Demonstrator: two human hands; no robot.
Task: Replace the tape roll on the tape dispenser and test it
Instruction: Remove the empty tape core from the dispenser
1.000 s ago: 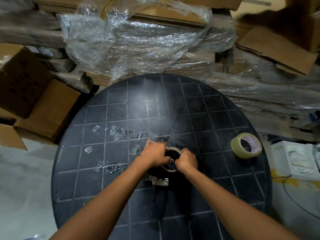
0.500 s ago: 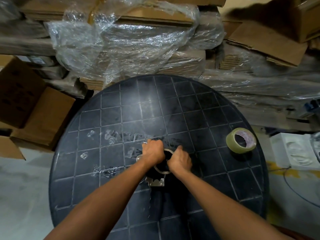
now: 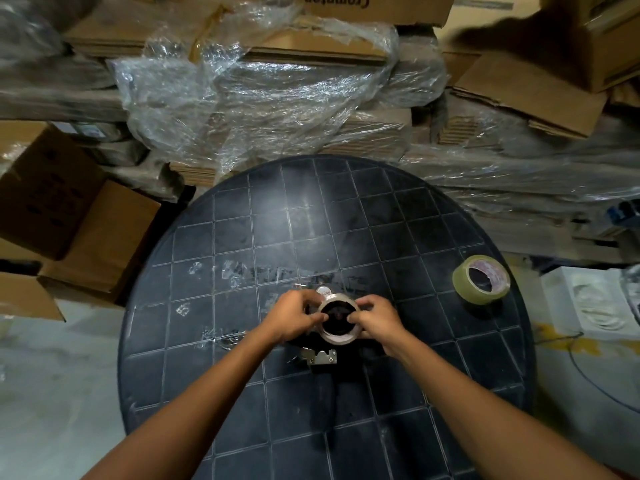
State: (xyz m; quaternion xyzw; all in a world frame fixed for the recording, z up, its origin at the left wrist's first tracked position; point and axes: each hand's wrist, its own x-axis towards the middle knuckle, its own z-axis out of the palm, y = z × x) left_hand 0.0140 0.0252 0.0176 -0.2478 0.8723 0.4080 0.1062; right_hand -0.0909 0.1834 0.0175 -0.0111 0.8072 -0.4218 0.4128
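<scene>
- Looking down from the head camera, I see both hands meeting over the middle of a round dark table [image 3: 398,237] with a grid pattern.
- Left hand [image 3: 296,315] has its fingers curled closed on the left edge of a nearly spent tape core [image 3: 338,338], thumb lying across its rim.
- Right hand [image 3: 377,318] pinches the core's right edge, fingers closed on it, with the index tip at the inner rim.
- That core is a thin pale ring with a dark hollow centre, held just above the tape dispenser [image 3: 320,356].
- I can make out the dispenser's toothed metal cutter plate on the near side, and a small round metal part [image 3: 322,290] on the far side; its dark body is mostly hidden under the hands.
- 1 fresh tape roll [image 3: 479,280] lies on its side near the table's right edge, well apart from both hands.
- Scraps of clear tape residue [image 3: 239,275] stick to the tabletop, left of the hands.
- Beyond the table, I see flattened cardboard boxes [image 3: 519,88] and crumpled plastic wrap [image 3: 249,98].
</scene>
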